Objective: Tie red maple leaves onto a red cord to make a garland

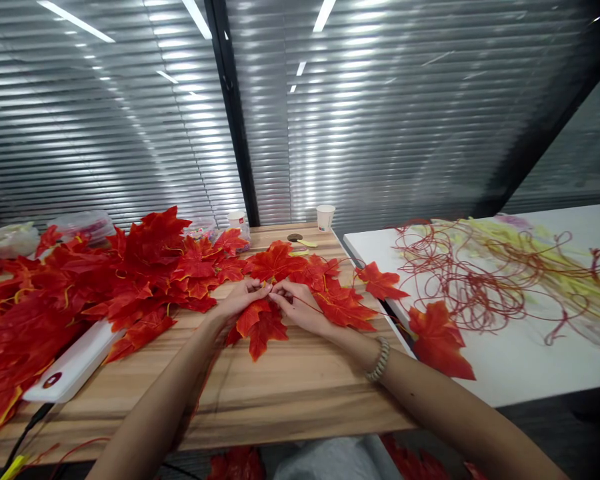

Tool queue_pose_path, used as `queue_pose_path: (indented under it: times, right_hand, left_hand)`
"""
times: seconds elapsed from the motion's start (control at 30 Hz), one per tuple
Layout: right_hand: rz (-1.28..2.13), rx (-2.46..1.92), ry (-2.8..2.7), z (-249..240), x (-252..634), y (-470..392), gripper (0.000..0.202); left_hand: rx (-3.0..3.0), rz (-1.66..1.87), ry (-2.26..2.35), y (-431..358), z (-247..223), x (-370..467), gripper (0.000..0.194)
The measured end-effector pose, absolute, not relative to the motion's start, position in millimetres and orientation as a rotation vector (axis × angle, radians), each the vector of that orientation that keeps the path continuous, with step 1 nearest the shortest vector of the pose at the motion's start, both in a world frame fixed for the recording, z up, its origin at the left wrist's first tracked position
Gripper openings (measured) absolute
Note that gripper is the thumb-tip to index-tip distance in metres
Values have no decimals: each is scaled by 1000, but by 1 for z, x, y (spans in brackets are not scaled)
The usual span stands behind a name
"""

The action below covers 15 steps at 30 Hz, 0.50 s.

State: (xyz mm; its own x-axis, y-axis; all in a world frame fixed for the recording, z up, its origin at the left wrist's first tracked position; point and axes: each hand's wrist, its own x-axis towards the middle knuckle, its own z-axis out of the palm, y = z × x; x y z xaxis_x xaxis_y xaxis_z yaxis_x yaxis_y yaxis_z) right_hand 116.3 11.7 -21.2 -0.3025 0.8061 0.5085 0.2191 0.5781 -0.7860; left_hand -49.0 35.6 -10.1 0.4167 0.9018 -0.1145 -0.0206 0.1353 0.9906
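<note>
My left hand (244, 297) and my right hand (299, 305) meet fingertip to fingertip above the wooden table, both closed in a pinch. Beneath the fingers of my left hand hangs a red artificial maple leaf (261, 328) with orange-yellow edges; its stem end lies at the pinch. What my right fingertips grip is too small to make out. A thin red cord runs from near my hands to the right, past more maple leaves (343, 301) that trail onto the white table. One large leaf (440, 339) lies over that table's edge.
A heap of red leaves (145, 267) covers the left side, partly over a white device (75, 365) with a cable. Paper cups (325, 218) stand at the back. Tangled red cord (460, 287) and yellow strands (545, 250) lie on the white table (510, 380).
</note>
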Motion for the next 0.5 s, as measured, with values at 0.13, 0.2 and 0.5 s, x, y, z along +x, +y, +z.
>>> queue_pose_path:
  times: [0.13,0.2,0.5]
  right_hand:
    - [717,-834,-1820,-20,117,11,15]
    - [702,-839,-1815,-19,117,10,14]
    - [660,-845,-1764,-18,117,8,14]
  left_hand:
    - [1288,888,937,36,-8,-48,28]
    - [1315,920,952,37,-7,-48,29]
    - [1393,917,964,35,-2,-50,29]
